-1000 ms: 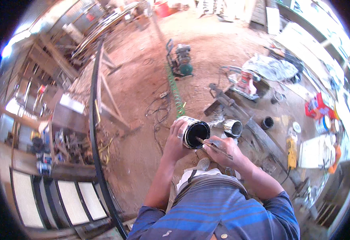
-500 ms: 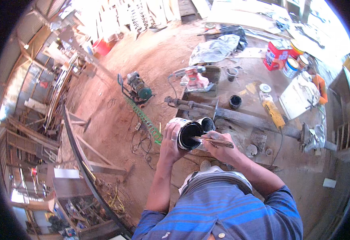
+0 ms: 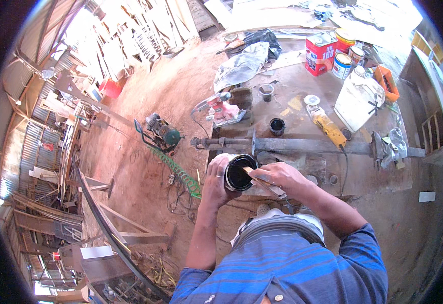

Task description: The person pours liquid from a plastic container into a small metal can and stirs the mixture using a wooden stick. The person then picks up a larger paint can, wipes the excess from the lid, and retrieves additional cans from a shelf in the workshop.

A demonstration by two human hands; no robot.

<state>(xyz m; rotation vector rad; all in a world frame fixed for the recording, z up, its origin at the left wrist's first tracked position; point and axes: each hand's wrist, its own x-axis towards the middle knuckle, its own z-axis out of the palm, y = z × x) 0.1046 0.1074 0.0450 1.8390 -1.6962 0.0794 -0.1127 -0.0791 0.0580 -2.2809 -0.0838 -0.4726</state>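
My left hand [image 3: 215, 181] is wrapped round the side of a round can [image 3: 228, 189], its open mouth tipped toward me. Inside the can is dark, black-looking liquid [image 3: 238, 177]. With closed fingers my right hand [image 3: 282, 177] grips a flat wooden stick [image 3: 276, 190]. One end of the stick reaches into the can's mouth at its right rim; the other end sticks out below my right hand. Beyond the can, a small cup with a dark inside [image 3: 277, 126] stands on the workbench [image 3: 302, 119].
A yellow angle grinder [image 3: 329, 129], a red sander [image 3: 224, 109], a white jug [image 3: 359, 99], a red tin [image 3: 319, 54] and an orange bin [image 3: 386, 83] sit on the bench. A long metal clamp [image 3: 312, 146] crosses it. A compressor [image 3: 163, 133] with a green coiled hose [image 3: 181, 177] stands left on the floor.
The stick has turned to a steeper slant in my right hand, its end still in the can. A small cup seen behind the can earlier is now out of sight. The whole view has shifted.
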